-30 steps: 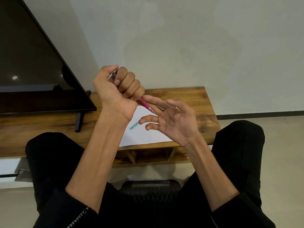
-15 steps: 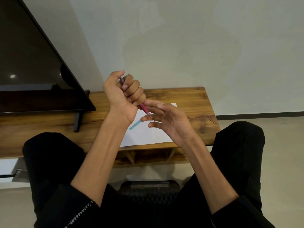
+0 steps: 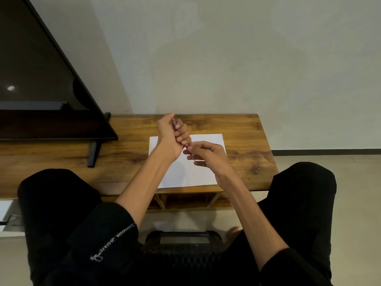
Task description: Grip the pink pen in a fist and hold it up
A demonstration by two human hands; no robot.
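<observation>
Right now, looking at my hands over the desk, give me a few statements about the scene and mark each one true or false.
1. The left hand grips a pink pen. True.
2. The right hand lies flat on the paper. False: it is raised, pinching the pen's lower end.
3. The paper lies on a wooden desk. True.
4. The screen stands right of the paper. False: it stands to the left.
</observation>
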